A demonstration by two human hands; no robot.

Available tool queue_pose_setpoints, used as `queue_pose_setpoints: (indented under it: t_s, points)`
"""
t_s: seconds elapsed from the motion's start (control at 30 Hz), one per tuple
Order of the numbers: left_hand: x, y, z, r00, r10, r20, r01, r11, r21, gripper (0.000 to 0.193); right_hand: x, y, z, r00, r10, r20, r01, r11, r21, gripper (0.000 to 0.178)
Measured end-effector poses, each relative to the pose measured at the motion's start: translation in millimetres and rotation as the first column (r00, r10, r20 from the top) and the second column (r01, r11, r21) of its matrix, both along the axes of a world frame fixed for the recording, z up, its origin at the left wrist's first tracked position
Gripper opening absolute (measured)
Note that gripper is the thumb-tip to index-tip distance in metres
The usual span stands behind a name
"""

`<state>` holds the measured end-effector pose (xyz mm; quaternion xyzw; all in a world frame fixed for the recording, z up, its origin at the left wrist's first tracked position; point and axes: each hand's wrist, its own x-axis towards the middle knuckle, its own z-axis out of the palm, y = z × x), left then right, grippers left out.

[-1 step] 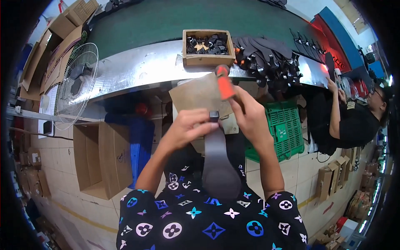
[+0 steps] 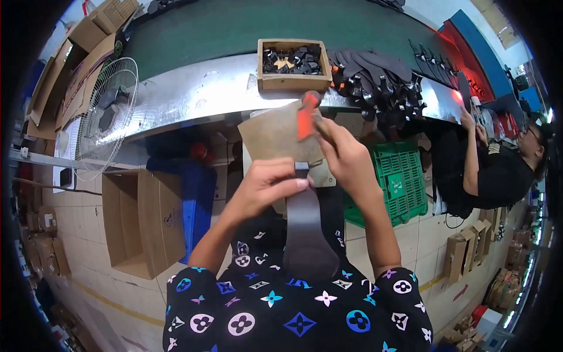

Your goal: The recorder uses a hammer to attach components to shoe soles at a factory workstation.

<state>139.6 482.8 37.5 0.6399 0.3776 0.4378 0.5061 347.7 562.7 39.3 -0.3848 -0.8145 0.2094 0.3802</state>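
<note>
A round fan (image 2: 108, 111) of thin white wire stands at far left, near a smooth brown cardboard box (image 2: 126, 223). The left hand (image 2: 264, 182) pinches thumb and fingers at the glossy black block (image 2: 301, 166) topping a matte, dark sole-shaped piece (image 2: 305, 234), narrow end up, broad rounded end over the lap. Beyond, a wooden box (image 2: 293, 84) holds small black parts. The right hand (image 2: 349, 158) is closed around a red-headed hammer (image 2: 305, 124), above a latticed green plastic crate (image 2: 402, 182).
</note>
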Motion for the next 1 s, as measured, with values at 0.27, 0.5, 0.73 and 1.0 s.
queue_pose_setpoints:
  t_s: [0.27, 0.5, 0.73, 1.0]
  points:
    - [7, -43, 56, 0.966, -0.078, 0.245, 0.146, 0.950, -0.275, 0.020, -4, -8, 26, 0.903, 0.207, 0.377, -0.261, 0.961, 0.097, 0.032]
    - [17, -48, 63, 0.895, -0.220, 0.387, 0.342, 0.897, -0.279, 0.020, 16, -23, 63, 0.584, 0.702, -0.408, -0.809, 0.540, -0.230, 0.036]
    - [25, -35, 68, 0.722, -0.502, 0.476, 0.652, 0.723, -0.228, 0.022, 21, -21, 86, 0.338, 0.893, -0.296, -0.941, 0.319, -0.114, 0.033]
    - [37, -37, 55, 0.677, -0.583, 0.449, 0.687, 0.720, -0.101, 0.024, 29, -26, 102, 0.291, 0.953, -0.086, -0.956, 0.292, 0.009, 0.032]
